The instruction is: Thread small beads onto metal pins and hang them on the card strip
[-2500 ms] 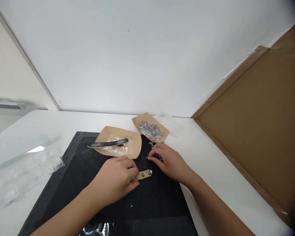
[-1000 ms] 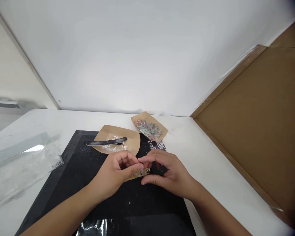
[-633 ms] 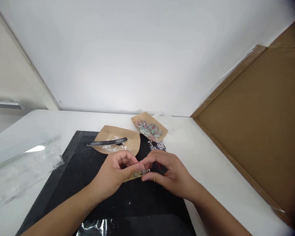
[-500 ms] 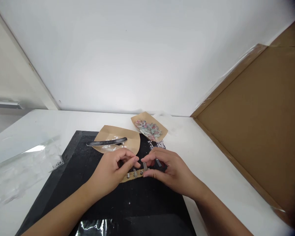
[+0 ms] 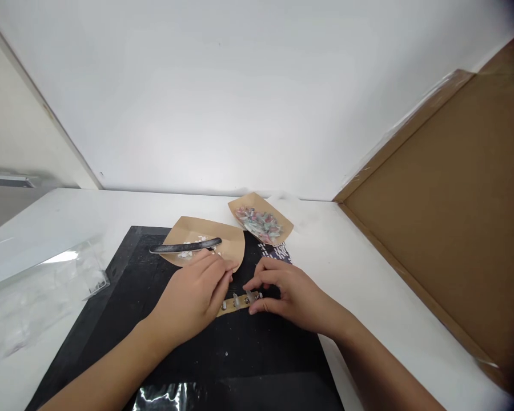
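A tan strip (image 5: 230, 307) lies on the black mat, carrying several small silver mounts and small translucent pieces shaped like nail tips. One translucent nail-tip-like piece (image 5: 236, 301) stands near the strip's middle. My right hand (image 5: 292, 294) is at the strip's right end, thumb and forefinger on either side of another clear piece (image 5: 251, 296). My left hand (image 5: 193, 295) hovers over the strip's left end, thumb and fingertips pressed together; anything between them is hidden. Past the left hand, a black curved nail file (image 5: 185, 248) rests across a brown paper tray (image 5: 229, 235) with small white bits.
Behind stands a second paper tray (image 5: 285, 224) full of small coloured wrapped pieces. A patterned dark item (image 5: 278, 252) lies below it. Clear plastic bags (image 5: 47, 302) cover the table's left side. A cardboard panel (image 5: 437, 211) rises on the right.
My left hand has turned over and drawn slightly left, its fingers now closed together, uncovering more of the strip. My right fingers have shifted slightly down and left around the clear piece.
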Motion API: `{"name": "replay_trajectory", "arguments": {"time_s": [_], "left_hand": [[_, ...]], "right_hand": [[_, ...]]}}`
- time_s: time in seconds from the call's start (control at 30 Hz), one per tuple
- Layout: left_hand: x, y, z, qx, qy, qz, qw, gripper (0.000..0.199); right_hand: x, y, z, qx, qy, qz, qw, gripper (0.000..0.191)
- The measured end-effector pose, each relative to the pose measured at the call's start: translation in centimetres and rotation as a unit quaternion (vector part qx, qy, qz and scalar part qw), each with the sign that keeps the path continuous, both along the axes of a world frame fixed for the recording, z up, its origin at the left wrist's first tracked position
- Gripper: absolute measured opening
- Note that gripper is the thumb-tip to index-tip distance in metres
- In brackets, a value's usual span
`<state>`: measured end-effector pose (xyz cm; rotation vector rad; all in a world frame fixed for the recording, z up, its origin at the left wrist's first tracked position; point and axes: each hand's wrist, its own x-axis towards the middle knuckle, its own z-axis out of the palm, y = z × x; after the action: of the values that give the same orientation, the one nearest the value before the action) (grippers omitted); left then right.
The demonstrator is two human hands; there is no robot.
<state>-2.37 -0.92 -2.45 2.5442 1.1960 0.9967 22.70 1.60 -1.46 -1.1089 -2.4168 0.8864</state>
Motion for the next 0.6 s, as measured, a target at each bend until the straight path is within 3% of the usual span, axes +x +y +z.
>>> {"name": "replay_trajectory", "arguments": {"time_s": [0.23, 0.6], "left_hand": [[0.36, -0.79, 0.84, -0.060, 0.083, -0.095, 0.990, 0.019], [0.51, -0.91, 0.82, -0.081, 0.136, -0.113, 0.981, 0.018]], "right_hand": [[-0.05, 0.01, 0.07, -0.002, -0.003, 0.014, 1.000, 0.028], [-0.14, -0.09, 0.00, -0.005, -0.009, 0.012, 1.000, 0.025]]}}
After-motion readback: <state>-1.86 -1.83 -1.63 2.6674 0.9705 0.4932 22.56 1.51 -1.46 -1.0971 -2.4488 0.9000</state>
